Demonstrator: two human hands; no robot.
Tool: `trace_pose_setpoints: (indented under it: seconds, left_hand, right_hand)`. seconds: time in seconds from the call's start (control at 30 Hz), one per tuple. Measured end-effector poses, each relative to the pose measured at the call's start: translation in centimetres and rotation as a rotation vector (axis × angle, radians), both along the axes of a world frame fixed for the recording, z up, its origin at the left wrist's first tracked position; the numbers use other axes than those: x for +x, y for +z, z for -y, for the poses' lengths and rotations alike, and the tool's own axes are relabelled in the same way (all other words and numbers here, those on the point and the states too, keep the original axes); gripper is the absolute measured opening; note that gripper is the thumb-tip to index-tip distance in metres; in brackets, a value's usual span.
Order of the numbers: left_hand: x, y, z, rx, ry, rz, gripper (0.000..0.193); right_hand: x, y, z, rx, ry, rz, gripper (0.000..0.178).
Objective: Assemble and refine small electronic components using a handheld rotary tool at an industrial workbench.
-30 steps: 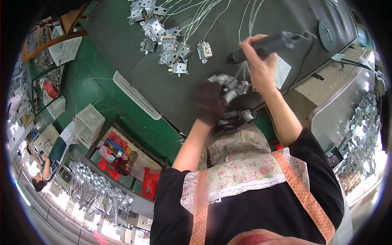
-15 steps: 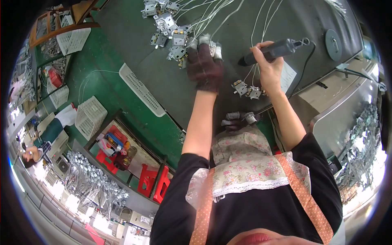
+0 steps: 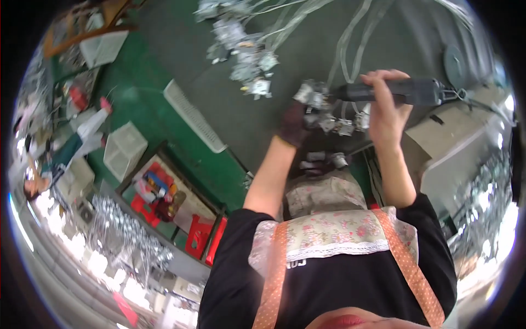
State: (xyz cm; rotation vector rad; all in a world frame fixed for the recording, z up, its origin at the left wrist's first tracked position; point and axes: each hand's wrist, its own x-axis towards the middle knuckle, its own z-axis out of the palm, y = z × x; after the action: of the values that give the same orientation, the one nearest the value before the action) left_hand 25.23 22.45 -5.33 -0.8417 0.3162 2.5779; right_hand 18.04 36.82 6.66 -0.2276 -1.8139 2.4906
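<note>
Wht wires (image 3: 344, 40) nr tool (image 3: 424, 91), metal pcs (image 3: 246, 68) L

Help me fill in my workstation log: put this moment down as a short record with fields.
Left hand: dark-gloved, holding a metal part
Right hand: bare, fingers around a dark handheld tool
Tool direction: narrow end toward the held part; contact unclear through blur
Between the hands: smaller metal pieces
Surface: dark bench top
Farther left: cluster of metal parts with white wires
Background: a seated co-worker, picture's left
</note>
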Motion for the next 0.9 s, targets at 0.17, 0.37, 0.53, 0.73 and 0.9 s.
trace_pose_setpoints:
  seconds: [0.17, 0.37, 0.53, 0.73, 0.9]
  left_hand:
    - [-0.5, 0.1, 0.5, -0.223, -0.139, 0.013, 0.025]
    - [-1.1, 1.3, 0.2, -0.281, -0.148, 0.094, 0.023]
    - [-1.0, 1.3, 0.6, -0.203, -0.13, 0.051, 0.023]
    - [-0.6, 1.3, 0.8, -0.268, -0.161, 0.058, 0.026]
    - [-0.4, 1.2, 0.7, -0.293, -0.202, 0.087, 0.027]
  right_hand:
    - [-0.1, 0.8, 0.6, 0.141, 0.284, -0.05, 0.025]
    - [0.3, -0.7, 0.3, 0.076, 0.16, 0.0, 0.022]
    - [0.1, -0.6, 0.3, -0.006, 0.12, -0.009, 0.023]
    - [-0.1, -0.8, 0.6, 0.024, 0.151, 0.034, 0.021]
    - [-0.4, -1.0, 0.5, 0.018, 0.186, 0.059, 0.019]
